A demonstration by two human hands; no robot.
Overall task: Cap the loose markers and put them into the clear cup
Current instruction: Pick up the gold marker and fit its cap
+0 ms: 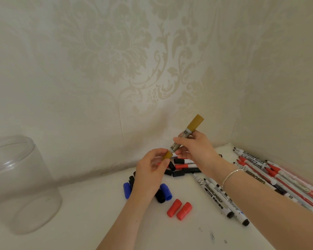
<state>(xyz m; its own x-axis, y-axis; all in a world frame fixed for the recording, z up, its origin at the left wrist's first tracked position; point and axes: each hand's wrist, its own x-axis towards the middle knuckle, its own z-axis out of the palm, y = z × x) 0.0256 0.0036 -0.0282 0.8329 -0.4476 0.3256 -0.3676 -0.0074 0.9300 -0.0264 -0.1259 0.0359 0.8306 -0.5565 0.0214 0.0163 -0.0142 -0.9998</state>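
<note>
The right hand (193, 150) is gripping the barrel of a mustard-yellow marker (186, 135), tilting it up and away above the surface (98, 213), while the left hand (150, 168), wrist bent upward, is pinching a matching yellow cap (167, 155) at the marker's lower tip. Loose red, blue and black caps (179, 209) are lying just below both hands, uncapped markers (260, 177) are spreading under the right forearm, and the clear cup (20, 184) is standing well off to the left of the left hand
</note>
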